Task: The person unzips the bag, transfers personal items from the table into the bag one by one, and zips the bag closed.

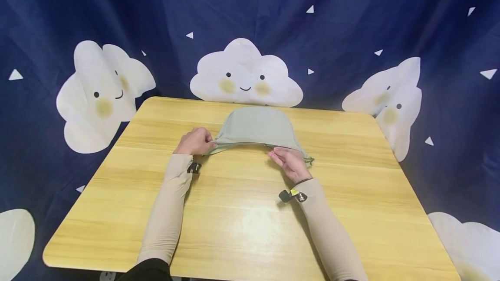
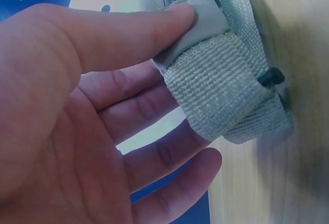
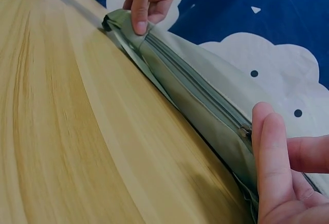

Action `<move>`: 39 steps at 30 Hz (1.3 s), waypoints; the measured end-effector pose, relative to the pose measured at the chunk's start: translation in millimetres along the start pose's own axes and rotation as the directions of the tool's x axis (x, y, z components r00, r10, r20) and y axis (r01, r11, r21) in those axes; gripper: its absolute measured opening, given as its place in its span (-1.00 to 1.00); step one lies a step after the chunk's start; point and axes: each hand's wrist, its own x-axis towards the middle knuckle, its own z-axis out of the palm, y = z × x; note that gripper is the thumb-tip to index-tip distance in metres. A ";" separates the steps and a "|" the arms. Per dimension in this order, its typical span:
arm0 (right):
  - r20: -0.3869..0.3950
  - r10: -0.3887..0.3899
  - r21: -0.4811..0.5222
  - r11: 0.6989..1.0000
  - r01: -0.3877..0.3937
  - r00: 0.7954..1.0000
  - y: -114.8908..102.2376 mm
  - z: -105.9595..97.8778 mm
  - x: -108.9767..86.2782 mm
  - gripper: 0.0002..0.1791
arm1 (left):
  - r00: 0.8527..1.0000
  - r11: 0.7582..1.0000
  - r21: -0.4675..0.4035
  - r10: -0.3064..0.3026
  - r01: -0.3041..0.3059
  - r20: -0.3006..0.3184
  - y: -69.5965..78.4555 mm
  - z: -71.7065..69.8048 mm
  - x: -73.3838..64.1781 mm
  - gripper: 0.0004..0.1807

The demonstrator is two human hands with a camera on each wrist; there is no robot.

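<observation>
A pale grey-green zippered bag [image 1: 258, 125] with a rounded top lies toward the far side of the table, its zipper edge facing me. My left hand [image 1: 197, 141] pinches the bag's left end; the left wrist view shows the thumb on the fabric tab [image 2: 198, 23] at the zipper's end, above a woven strap [image 2: 216, 80]. Along the bag's edge runs the zipper [image 3: 195, 82], with a metal slider [image 3: 245, 130] partway along. My right hand [image 1: 291, 161] is at that slider, thumb and fingers pinching its pull, which the fingers mostly hide.
The bag rests on a light wood-grain table [image 1: 234, 211] with rounded corners. Behind it hangs a dark blue curtain [image 1: 168, 3] printed with smiling clouds and small white triangles. A green strap end [image 1: 309, 160] sticks out past the bag's right corner.
</observation>
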 end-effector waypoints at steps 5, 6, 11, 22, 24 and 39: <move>0.009 -0.010 -0.005 1.000 0.010 1.000 -0.8 -1.3 -0.7 -0.62 | 1.000 1.000 0.007 0.000 0.000 -0.009 -1.6 0.5 0.4 -0.79; 0.007 -0.012 -0.007 1.000 0.012 1.000 -0.9 -1.5 -0.9 -0.65 | 1.000 1.000 0.004 0.000 0.000 -0.008 -1.4 0.5 0.5 -0.79; -0.008 -0.012 -0.003 1.000 0.012 1.000 -1.3 -4.5 -3.1 -0.71 | 1.000 1.000 -0.004 0.000 0.000 0.003 0.4 1.1 0.1 -0.78; -0.047 -0.031 0.007 0.999 0.032 0.998 -4.9 -11.1 -10.2 -0.64 | 1.000 1.000 -0.007 0.021 -0.021 -0.006 0.2 2.0 1.1 -0.77; -0.050 -0.031 0.004 0.999 0.031 0.998 -5.6 -11.2 -10.7 -0.62 | 1.000 1.000 -0.006 0.019 -0.019 -0.005 0.2 1.9 0.7 -0.77; -0.057 -0.033 -0.027 0.999 0.032 0.998 -6.3 -18.2 -13.9 -0.57 | 1.000 1.000 -0.011 0.012 -0.013 -0.001 -1.5 2.4 0.5 -0.77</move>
